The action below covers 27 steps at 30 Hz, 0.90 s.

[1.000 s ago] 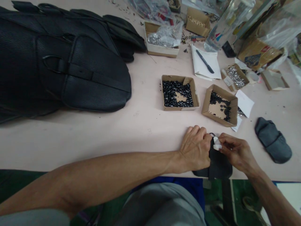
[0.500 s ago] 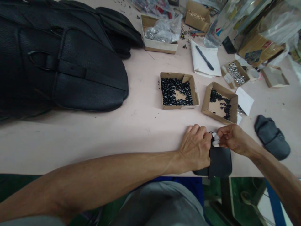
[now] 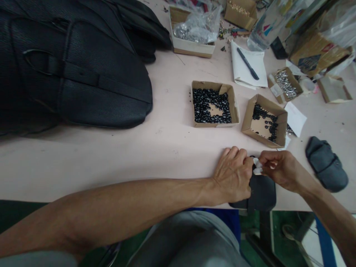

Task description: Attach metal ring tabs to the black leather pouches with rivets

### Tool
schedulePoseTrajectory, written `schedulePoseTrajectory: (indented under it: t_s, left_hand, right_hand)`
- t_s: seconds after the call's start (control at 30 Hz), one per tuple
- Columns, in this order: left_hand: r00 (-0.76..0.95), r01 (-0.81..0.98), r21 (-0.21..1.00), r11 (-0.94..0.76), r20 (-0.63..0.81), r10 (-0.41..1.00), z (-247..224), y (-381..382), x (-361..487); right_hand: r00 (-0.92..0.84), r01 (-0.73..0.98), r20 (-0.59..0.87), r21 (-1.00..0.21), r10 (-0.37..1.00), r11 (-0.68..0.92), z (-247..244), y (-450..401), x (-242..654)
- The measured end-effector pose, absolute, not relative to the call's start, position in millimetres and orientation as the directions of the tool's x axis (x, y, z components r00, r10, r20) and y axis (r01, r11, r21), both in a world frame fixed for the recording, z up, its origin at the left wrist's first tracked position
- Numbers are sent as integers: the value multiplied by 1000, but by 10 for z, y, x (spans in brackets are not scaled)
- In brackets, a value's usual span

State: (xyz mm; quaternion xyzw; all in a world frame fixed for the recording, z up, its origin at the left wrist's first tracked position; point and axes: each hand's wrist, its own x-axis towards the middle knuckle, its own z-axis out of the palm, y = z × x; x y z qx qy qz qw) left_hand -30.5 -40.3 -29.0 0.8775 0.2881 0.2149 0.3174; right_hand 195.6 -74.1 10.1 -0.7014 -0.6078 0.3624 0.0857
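A small black leather piece (image 3: 263,193) lies at the table's front edge. My left hand (image 3: 233,176) rests over its left part with curled fingers, closed on it near the top. Just to the right, my right hand (image 3: 276,167) pinches a small crumpled white piece (image 3: 257,167) against the upper end of the black piece, where a dark loop partly shows. The fingertips of my left hand are mostly hidden beneath its knuckles.
Boxes of black fasteners (image 3: 215,124) (image 3: 264,140) stand beyond my hands. A large black bag (image 3: 105,89) fills the left. A black pouch (image 3: 326,163) lies at right. Behind are a pen (image 3: 247,63) on white paper, a box of metal parts (image 3: 286,85) and a plastic bag (image 3: 197,29).
The view has shifted slightly, so the things on the table appear displaced. Both hands stay at the black piece, with the white piece still between the right fingers.
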Motion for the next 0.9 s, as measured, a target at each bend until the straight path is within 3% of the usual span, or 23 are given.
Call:
schedulePoseTrajectory:
  t_s: [0.1,0.27,0.4,0.53,0.6,0.67,0.77,0.9]
  left_hand:
    - [748,365,681,-634,190,635,-286,-401,-305]
    - [752,367,684,-631,181,634,-284,-409,-296]
    - [746,356,690,-630,196,637,-301,-420,-287]
    - [742,354,695,-626,199,640,-302,-422,-286]
    - [742,365,691,-624,189,644,-292,-421,-288]
    - [743,374,685,-626,183,644,-282,-421,-292]
    - [745,373,682,-629,184,641,-276,-421,-299]
    - [740,364,684,-633,200,642,-286,-422,-301]
  right_hand:
    - [-105,893,-356,-444,929,-69,148,-720,1975]
    - [-121,926,-477,-370,870,-74,186,-537,2014]
    - [-266,925,-548,-376,793,51,239,-319,1961]
    - [-431,882,-482,-403,763,244,316,-303,1860]
    - [-445,870,-429,-416,786,266,327,-415,1825]
    - [-365,880,-375,-438,852,185,299,-580,1811]
    - [-89,861,-322,-501,943,-90,195,-827,1817]
    - [119,755,-361,-572,925,-320,65,-965,1837]
